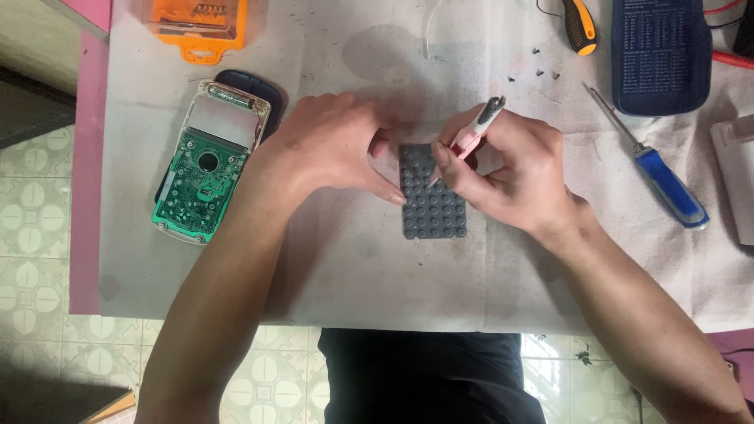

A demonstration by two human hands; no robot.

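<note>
Two hands on it: my left hand [334, 149] pins keypad mat [431, 202], long axis toward desk's far edge; right hand [514, 169] clamps pink tool [473, 133], tip down.

The scene was lit evenly by soft, diffuse daylight, bright without harsh contrast. Shadows were faint: a weak grey one lay under the left hand [334, 145] and the right hand [510, 169] on the pale cloth [353, 259], and a thin one ran beside the blue screwdriver [660, 177]. A mild sheen showed on the green circuit board [196, 180] and on the orange case [200, 23]. Focus was sharp in the middle; the corners looked slightly softer and stretched, and the floor tiles [31, 212] sat a little dimmer.
</note>
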